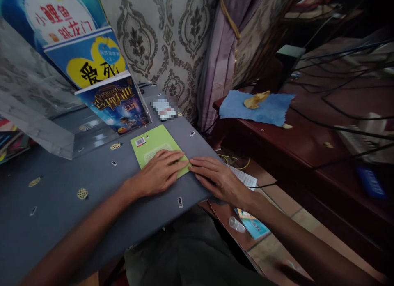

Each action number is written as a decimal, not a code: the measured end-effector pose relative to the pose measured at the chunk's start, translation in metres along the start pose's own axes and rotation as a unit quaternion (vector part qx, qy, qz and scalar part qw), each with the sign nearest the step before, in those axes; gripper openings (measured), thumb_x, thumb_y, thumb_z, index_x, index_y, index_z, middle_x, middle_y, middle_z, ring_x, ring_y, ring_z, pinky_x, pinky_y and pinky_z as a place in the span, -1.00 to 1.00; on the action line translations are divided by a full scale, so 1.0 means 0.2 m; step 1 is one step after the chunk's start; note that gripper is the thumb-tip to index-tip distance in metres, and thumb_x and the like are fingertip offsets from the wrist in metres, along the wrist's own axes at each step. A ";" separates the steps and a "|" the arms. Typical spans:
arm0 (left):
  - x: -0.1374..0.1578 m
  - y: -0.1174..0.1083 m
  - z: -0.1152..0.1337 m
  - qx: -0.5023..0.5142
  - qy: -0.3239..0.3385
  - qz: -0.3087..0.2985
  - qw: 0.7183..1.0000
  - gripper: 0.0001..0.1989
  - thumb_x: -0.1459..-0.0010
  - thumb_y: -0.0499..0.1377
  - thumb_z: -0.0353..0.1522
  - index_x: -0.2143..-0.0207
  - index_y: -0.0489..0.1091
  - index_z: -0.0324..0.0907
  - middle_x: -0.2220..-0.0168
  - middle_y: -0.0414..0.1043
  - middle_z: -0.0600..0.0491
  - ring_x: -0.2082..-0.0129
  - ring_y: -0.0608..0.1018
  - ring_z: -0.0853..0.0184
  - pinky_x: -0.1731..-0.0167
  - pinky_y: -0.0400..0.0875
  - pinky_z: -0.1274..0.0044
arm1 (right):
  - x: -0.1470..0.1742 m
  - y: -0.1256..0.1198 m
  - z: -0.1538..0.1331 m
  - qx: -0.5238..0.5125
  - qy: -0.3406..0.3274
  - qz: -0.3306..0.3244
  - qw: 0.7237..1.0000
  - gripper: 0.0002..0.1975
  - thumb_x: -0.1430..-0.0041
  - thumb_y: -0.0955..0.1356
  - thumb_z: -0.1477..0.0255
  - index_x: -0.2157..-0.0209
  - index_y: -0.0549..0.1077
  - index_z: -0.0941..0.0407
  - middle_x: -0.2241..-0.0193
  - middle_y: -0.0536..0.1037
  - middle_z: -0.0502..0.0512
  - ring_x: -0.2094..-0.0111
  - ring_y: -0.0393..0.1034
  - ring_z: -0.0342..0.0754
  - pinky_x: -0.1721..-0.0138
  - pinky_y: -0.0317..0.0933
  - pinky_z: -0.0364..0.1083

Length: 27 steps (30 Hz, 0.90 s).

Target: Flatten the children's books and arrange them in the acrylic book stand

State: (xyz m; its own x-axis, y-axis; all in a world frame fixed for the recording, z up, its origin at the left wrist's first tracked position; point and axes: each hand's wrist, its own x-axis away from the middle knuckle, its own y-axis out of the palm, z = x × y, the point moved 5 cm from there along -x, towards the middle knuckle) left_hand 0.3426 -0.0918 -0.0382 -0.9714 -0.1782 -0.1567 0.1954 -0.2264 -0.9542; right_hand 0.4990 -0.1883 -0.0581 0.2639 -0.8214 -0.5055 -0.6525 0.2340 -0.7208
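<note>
A thin light-green book (160, 137) lies flat on the grey table, a barcode label near its upper left corner. My left hand (160, 171) rests flat over its lower part, fingers stretched toward the right edge. At that right edge my right hand (220, 179) lies with its fingers extended, the tips touching or nearly touching the book and close to my left fingertips. Neither hand is wrapped around anything. The palms face down and are hidden.
Tiered books, the front one dark blue (115, 103), stand in a clear rack (58, 142) on the grey table (101, 220). A pixelated item (164, 109) lies behind the green book. To the right, a reddish-brown table (308, 142) carries a blue cloth (229, 107) and cables.
</note>
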 end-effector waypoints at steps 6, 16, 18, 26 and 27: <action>0.03 0.04 0.12 0.000 0.056 -0.014 0.998 -0.56 -0.32 -0.02 -0.46 -0.20 0.33 -0.10 -0.22 0.41 -0.05 -0.29 0.34 0.19 -0.28 0.17 0.17 | 0.05 -0.01 -0.02 -0.001 0.003 0.031 1.000 -0.70 -0.38 0.26 0.47 -0.03 0.54 0.05 0.01 0.61 0.20 -0.08 0.47 0.08 -0.05 0.45 0.16; 0.03 0.06 0.16 -0.022 0.068 -0.004 0.997 -0.62 -0.29 0.00 -0.48 -0.12 0.36 -0.15 -0.20 0.44 -0.07 -0.30 0.34 0.17 -0.28 0.22 0.15 | 0.03 -0.02 -0.05 0.019 -0.016 0.023 0.999 -0.76 -0.36 0.27 0.46 0.10 0.57 0.08 0.01 0.62 0.20 -0.05 0.49 0.09 0.00 0.44 0.17; 0.05 0.06 0.16 -0.022 0.074 0.014 0.997 -0.64 -0.30 0.00 -0.48 -0.10 0.36 -0.17 -0.17 0.46 -0.09 -0.28 0.38 0.19 -0.29 0.24 0.18 | 0.03 -0.02 -0.05 0.020 -0.021 0.020 0.999 -0.77 -0.35 0.28 0.46 0.10 0.57 0.09 0.01 0.62 0.20 -0.05 0.49 0.09 0.00 0.43 0.16; 0.07 0.04 0.18 -0.019 0.092 0.066 0.993 -0.74 -0.28 0.04 -0.49 0.02 0.40 -0.26 -0.11 0.50 -0.19 -0.21 0.46 0.20 -0.28 0.31 0.24 | 0.02 -0.01 -0.04 0.016 -0.016 0.025 0.999 -0.77 -0.36 0.28 0.48 0.13 0.59 0.11 0.06 0.65 0.19 -0.01 0.51 0.09 0.04 0.42 0.14; 0.07 0.04 0.18 -0.025 0.095 0.064 0.993 -0.74 -0.29 0.04 -0.49 0.02 0.40 -0.27 -0.12 0.49 -0.20 -0.22 0.46 0.19 -0.28 0.31 0.24 | 0.02 -0.01 -0.04 0.017 -0.019 0.028 0.999 -0.78 -0.36 0.29 0.48 0.14 0.59 0.12 0.06 0.65 0.20 -0.01 0.51 0.09 0.04 0.42 0.13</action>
State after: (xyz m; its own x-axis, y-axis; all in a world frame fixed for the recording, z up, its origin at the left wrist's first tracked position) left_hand 0.3348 -0.1312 -0.0393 -0.9476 -0.0172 -0.3190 0.3174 -0.1639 -0.9340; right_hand 0.4954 -0.1953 -0.0547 0.2561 -0.7863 -0.5623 -0.6420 0.2966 -0.7070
